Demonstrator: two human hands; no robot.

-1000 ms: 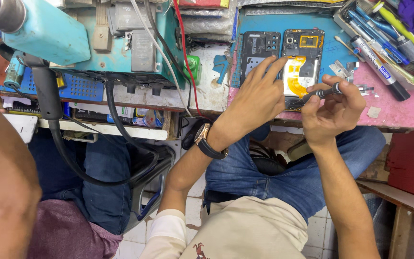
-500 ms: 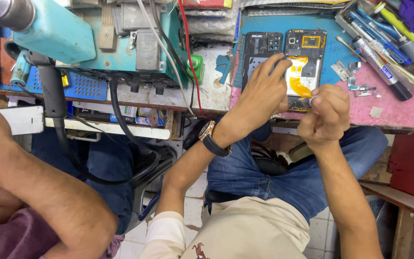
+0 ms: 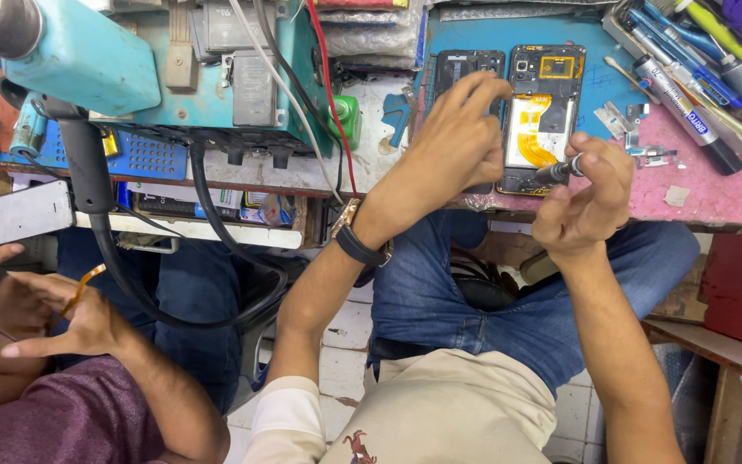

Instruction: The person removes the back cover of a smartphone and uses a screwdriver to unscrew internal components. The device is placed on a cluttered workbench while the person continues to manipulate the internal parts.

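Mid-unscrewing: left hand (image 3: 453, 142) pressing flat, steadying opened black phone with orange flex cable (image 3: 544, 116), right hand (image 3: 581, 202) pinching slim metal-tipped screwdriver (image 3: 557, 170); next needing precise tip seating.

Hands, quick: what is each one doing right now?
Left hand: open, fingers spread, resting on the opened phone.
Right hand: closed around a small screwdriver, tip at the phone.
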